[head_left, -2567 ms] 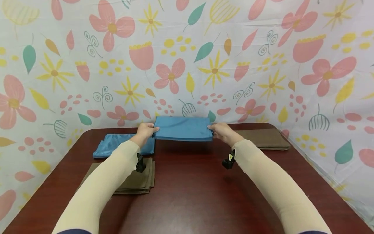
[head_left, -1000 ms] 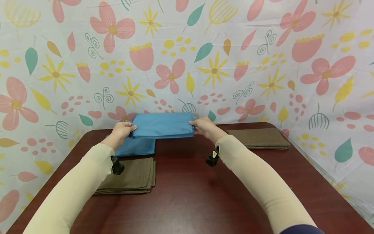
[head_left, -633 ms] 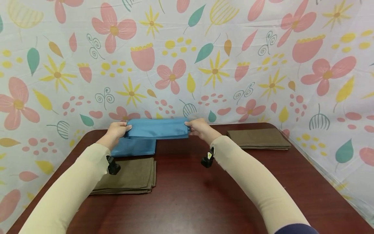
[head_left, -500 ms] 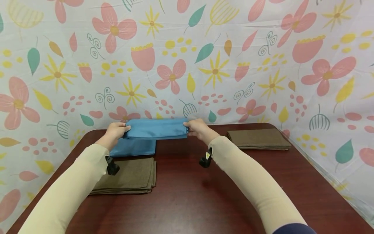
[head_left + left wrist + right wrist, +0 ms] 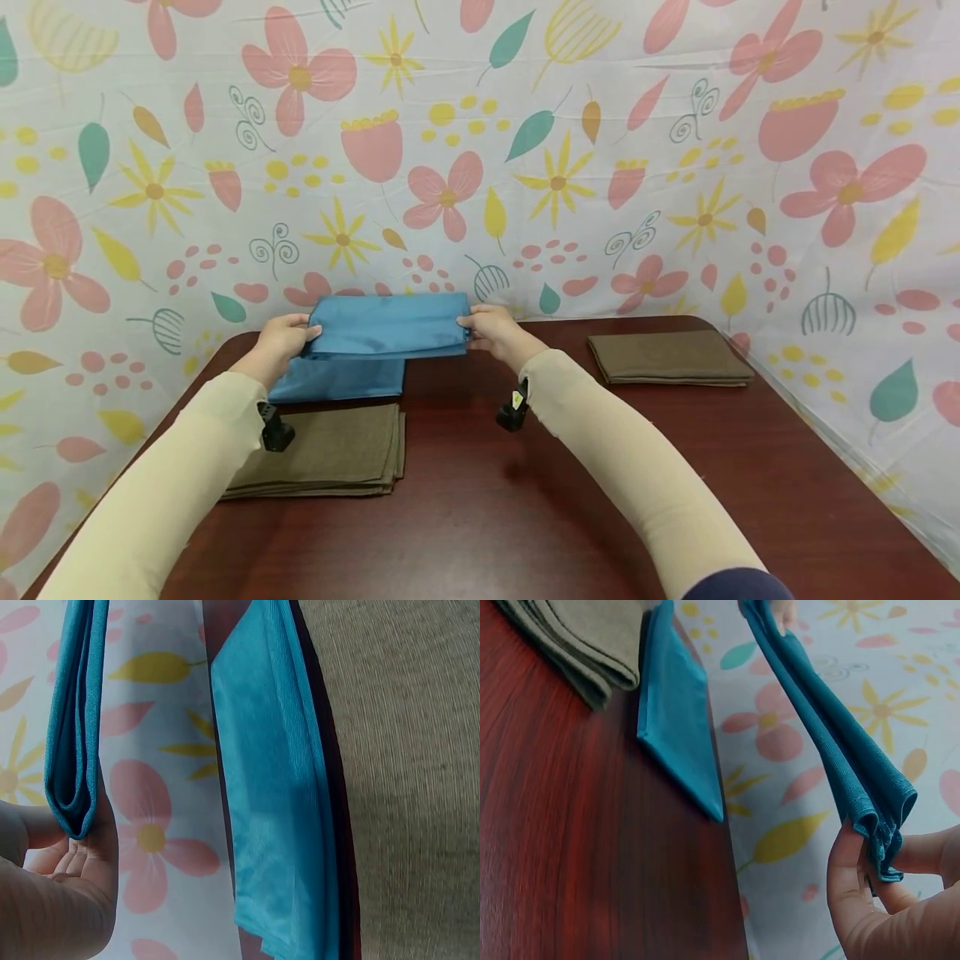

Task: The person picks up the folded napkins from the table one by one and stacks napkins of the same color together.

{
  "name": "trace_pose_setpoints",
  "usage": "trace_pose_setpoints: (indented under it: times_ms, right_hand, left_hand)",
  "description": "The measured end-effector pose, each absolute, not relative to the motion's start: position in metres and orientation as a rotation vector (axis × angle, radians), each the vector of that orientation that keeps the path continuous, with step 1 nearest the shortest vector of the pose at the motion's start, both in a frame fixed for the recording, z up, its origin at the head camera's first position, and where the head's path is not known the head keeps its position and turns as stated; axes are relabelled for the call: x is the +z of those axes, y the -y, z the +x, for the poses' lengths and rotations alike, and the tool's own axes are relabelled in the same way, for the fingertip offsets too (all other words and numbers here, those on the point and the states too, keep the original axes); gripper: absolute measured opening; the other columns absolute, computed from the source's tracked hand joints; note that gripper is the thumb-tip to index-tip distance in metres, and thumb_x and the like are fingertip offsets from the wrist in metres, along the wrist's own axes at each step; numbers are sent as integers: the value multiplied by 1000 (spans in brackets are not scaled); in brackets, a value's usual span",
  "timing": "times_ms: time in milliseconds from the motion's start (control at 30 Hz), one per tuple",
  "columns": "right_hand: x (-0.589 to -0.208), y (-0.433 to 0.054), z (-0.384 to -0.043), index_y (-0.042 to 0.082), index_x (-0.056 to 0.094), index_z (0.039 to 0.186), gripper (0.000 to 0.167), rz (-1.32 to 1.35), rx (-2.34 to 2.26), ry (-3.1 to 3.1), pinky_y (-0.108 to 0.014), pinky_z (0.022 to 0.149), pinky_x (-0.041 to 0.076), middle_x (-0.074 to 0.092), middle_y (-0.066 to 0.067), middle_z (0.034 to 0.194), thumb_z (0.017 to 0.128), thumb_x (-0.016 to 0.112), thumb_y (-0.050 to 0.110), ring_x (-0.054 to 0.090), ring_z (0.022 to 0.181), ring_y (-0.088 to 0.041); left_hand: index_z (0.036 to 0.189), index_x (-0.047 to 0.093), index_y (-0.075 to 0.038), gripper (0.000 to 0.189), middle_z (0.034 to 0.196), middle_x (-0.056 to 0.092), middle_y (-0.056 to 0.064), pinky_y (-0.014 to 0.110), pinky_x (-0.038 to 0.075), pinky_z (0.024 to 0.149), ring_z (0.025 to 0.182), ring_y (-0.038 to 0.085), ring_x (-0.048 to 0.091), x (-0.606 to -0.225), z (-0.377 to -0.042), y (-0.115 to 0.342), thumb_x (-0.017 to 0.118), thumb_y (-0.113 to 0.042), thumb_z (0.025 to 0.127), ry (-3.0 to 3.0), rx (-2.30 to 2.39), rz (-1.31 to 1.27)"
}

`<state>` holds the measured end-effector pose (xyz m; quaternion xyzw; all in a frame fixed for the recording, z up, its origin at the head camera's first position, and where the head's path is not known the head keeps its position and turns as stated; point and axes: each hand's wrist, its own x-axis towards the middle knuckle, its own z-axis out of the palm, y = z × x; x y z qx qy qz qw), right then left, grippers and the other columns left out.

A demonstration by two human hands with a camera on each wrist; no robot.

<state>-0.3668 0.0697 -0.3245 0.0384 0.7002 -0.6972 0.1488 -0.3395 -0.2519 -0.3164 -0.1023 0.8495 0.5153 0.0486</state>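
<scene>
A folded blue cloth (image 5: 386,325) is stretched between both hands at the far side of the table. My left hand (image 5: 279,342) pinches its left end, thumb on top and fingers beneath. At the opposite end my right hand (image 5: 497,332) pinches the layered edges, whose folds show in the right wrist view. Below the held cloth lies another folded blue cloth (image 5: 345,382), partly covered by it in the head view. In the left wrist view the held cloth (image 5: 75,727) hangs apart from the lower blue cloth (image 5: 274,795).
Nearer than the blue cloth lies a stack of folded brown cloths (image 5: 330,454), partly behind the left forearm. Another folded brown cloth (image 5: 671,358) rests at the table's back right. The dark red table (image 5: 465,500) ends at a flower-patterned curtain (image 5: 480,108).
Both hands have carried the folded blue cloth leftward, from the middle of the table's far side to above the other blue cloth. Just lately it has also risen a little.
</scene>
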Motion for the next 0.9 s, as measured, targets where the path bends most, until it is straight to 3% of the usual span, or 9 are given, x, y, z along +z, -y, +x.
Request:
trace_pose_setpoints:
  times_ms: [200,400,900]
  right_hand:
    - [-330,-62,-370,10,28,154,63,114,-2014,-1976,-43,107,44,32,-12,154,98,56,5,48,119,-27]
    - [-336,-54,-372,13,30,153,63,123,-2015,-1974,-43,105,45,40,-13,149,97,57,5,49,126,-30]
    - [-360,-39,-378,14,36,151,60,130,-2060,-1950,-45,101,49,53,-16,137,96,59,5,59,114,-31]
  left_hand:
    - [153,28,-6,53,158,24,22,50,30,116,143,39,28,-317,-340,261,43,-20,104,-2590,1574,-308]
    - [154,24,-5,56,159,20,21,50,28,116,144,39,26,-317,-340,268,44,-19,104,-2579,1557,-304]
    - [154,24,-3,55,159,18,23,50,28,117,144,41,24,-322,-342,274,42,-16,104,-2567,1593,-345]
